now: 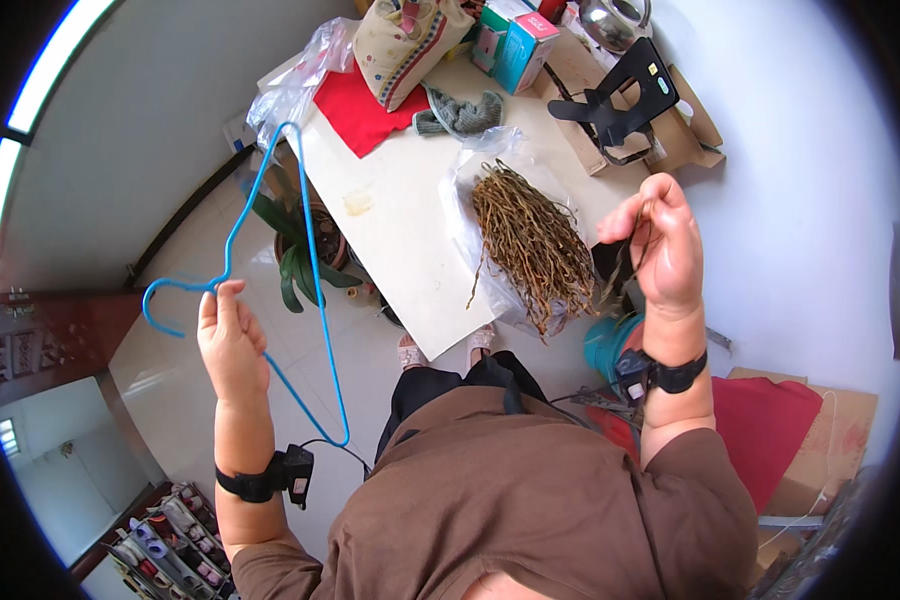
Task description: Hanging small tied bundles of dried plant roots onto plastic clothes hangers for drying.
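A blue clothes hanger [316, 262] is pinched at the base of its hook by my left hand [232, 337], held up left of the table. My right hand [667, 247], raised beyond the table's right edge, holds a thin brown dried strand [637, 240] between thumb and fingers. The strand dangles down past the palm. Between the hands, a large bundle of dried brown stalks or strips [532, 240] lies on a clear plastic bag [461, 187] at the table's near right corner. Some of its ends hang over the edge.
On the pale table [390, 247] are a red cloth [367, 112], a grey-green knit cloth [461, 114], a patterned fabric bag [405, 52], a teal box [523, 56] and a black stand [622, 97] over cardboard. A potted plant [300, 262] stands on the floor to the left, a teal bucket [604, 345] to the right.
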The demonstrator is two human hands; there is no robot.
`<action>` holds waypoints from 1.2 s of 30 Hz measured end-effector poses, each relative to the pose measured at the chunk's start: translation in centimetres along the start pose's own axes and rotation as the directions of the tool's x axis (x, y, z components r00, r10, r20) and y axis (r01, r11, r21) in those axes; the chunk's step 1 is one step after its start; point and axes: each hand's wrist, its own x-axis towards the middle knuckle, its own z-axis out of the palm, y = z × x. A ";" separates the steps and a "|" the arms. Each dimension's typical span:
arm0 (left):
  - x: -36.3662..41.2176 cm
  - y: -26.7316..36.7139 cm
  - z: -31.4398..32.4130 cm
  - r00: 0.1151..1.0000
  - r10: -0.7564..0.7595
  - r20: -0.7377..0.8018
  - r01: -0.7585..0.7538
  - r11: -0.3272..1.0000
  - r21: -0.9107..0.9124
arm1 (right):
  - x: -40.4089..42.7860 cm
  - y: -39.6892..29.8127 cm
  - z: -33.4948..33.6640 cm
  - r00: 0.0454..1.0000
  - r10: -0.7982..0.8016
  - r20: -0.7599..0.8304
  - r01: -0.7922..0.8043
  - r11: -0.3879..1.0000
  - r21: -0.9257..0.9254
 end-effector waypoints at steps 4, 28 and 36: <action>-0.2 -2.0 -1.0 0.992 -0.112 -0.058 0.106 0.990 -0.089 | 3.4 6.6 -2.3 0.992 0.092 -0.089 -0.121 0.900 -0.418; 3.3 -21.1 20.2 0.760 -0.649 0.048 0.584 0.713 0.388 | 4.1 16.4 -11.0 0.997 0.078 0.024 -0.023 0.558 -0.829; 2.2 -19.0 19.9 0.760 -0.641 0.104 0.611 0.760 0.220 | 4.7 21.0 -19.6 0.865 0.414 -0.284 -0.390 0.199 -0.899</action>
